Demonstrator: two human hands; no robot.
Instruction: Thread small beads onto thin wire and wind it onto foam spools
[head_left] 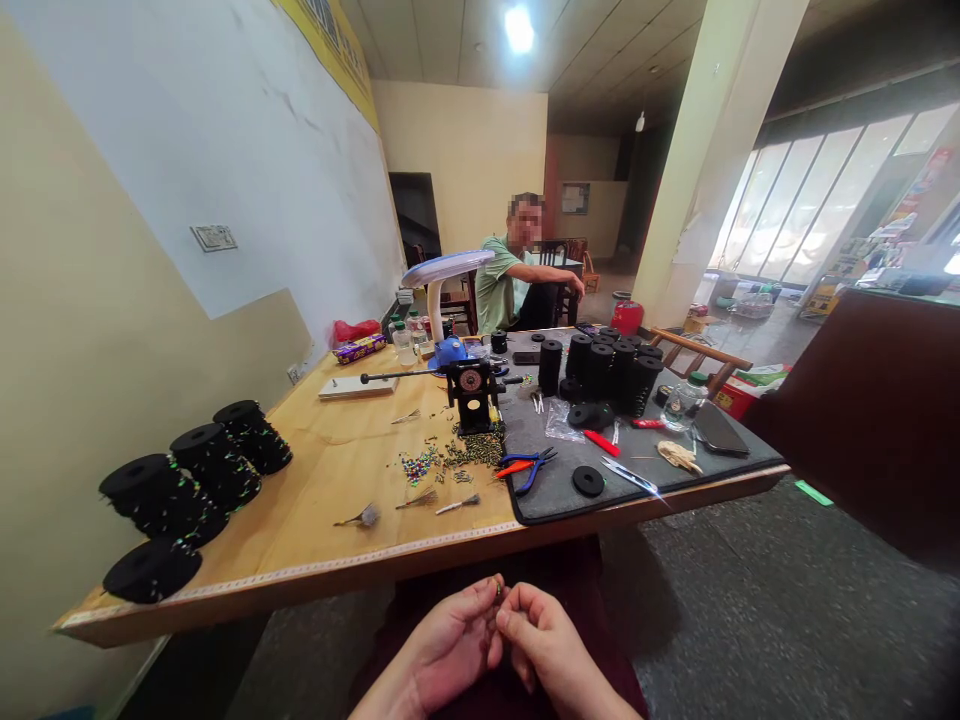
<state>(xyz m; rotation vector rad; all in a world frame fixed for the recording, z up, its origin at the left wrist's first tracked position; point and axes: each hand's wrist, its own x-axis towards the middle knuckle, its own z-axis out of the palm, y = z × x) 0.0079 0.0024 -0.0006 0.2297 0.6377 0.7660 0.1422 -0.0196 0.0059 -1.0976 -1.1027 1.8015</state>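
The left hand pinches a tiny dark piece between thumb and forefinger, just on the near side of the worktop; close on its right, the right hand has its fingers pressed together, anything between them too small to tell. Farther off, loose metallic bits and coloured beads lie before a black dial device, with pliers right and black spools left.

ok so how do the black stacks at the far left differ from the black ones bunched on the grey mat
Surface: the left stacks have sides speckled with pale and green bits, while the mat stacks look mostly plain.
Place: the left stacks stand on the bare wooden tabletop, the mat stacks on the grey mat.
Grouping: the left stacks run in a loose row; the mat stacks crowd together.
Both are black and roughly cylindrical.
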